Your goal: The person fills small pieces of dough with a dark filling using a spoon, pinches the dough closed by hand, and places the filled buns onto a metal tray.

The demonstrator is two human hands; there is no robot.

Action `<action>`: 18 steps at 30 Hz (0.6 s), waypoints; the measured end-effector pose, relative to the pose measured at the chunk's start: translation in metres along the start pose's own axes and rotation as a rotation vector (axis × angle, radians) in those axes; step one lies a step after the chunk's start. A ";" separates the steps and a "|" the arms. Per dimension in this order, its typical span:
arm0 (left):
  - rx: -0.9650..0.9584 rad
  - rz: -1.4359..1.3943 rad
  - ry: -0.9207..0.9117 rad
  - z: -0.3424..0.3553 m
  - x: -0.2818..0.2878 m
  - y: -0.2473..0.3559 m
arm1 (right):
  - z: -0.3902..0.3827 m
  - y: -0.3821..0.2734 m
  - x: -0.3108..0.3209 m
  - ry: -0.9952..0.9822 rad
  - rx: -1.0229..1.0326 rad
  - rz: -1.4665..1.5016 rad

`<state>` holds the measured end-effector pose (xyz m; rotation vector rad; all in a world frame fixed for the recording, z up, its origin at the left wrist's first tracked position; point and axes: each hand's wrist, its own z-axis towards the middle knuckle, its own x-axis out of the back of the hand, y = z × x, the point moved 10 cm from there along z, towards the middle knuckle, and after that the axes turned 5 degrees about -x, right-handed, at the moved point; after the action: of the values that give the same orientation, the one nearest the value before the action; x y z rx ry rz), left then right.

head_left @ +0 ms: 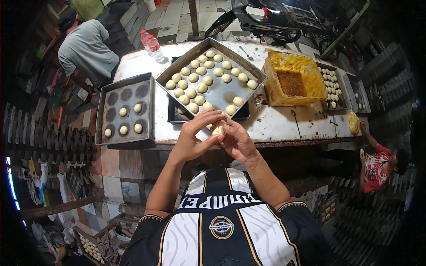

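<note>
My left hand (199, 133) and my right hand (237, 142) are closed round a pale dough ball (218, 128) at the near edge of the white table (279, 124). Just beyond them is a large square metal tray (224, 93) holding several rows of smooth dough balls (201, 70), resting over another dark tray (175, 115). To my left lies a smaller tray (111, 84) with a few balls among dark round marks. To the right stands a plastic tub (310, 77) smeared yellow, with orange-brown contents.
Two water bottles (155, 49), another tray of dough (337, 102) and a yellow lump (354, 124) share the table. A person in grey (86, 48) bends at the left; one in red (377, 166) is at the right. A motorbike (270, 24) stands behind.
</note>
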<state>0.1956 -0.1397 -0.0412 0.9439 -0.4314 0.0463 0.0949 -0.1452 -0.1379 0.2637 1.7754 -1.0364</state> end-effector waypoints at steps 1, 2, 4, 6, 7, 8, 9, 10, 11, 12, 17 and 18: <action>0.032 -0.070 0.026 0.002 -0.004 -0.005 | -0.001 -0.002 -0.001 -0.040 0.007 -0.007; -0.005 -0.035 0.053 0.005 -0.006 -0.004 | -0.002 -0.006 0.002 -0.037 0.017 -0.002; 0.092 -0.151 0.107 0.007 -0.019 -0.015 | -0.005 -0.014 0.008 -0.003 0.019 -0.035; 0.180 -0.279 0.217 0.012 -0.031 -0.024 | -0.009 -0.022 0.015 0.031 0.034 0.014; 0.181 -0.276 0.208 0.014 -0.039 -0.028 | -0.012 -0.028 0.021 0.059 0.038 0.056; 0.158 -0.351 0.225 0.019 -0.048 -0.029 | -0.014 -0.031 0.028 0.042 0.044 0.081; 0.136 -0.428 0.242 0.023 -0.056 -0.029 | -0.015 -0.031 0.041 0.055 0.041 0.086; 0.103 -0.425 0.141 0.028 -0.070 -0.026 | -0.017 -0.035 0.047 0.093 0.062 0.134; 0.104 -0.444 0.123 0.030 -0.073 -0.028 | -0.019 -0.041 0.051 0.129 0.078 0.181; -0.063 -0.036 0.004 0.035 -0.080 -0.013 | -0.029 -0.050 0.063 0.248 0.063 0.178; -0.165 -0.020 0.060 0.033 -0.112 -0.023 | -0.080 -0.107 0.196 0.629 0.333 0.013; -0.123 -0.062 0.109 0.033 -0.113 -0.032 | -0.090 -0.111 0.231 0.688 0.341 -0.007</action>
<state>0.0879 -0.1683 -0.0915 0.8288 -0.3006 0.0149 -0.1370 -0.2092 -0.2654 0.9145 2.1832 -1.3558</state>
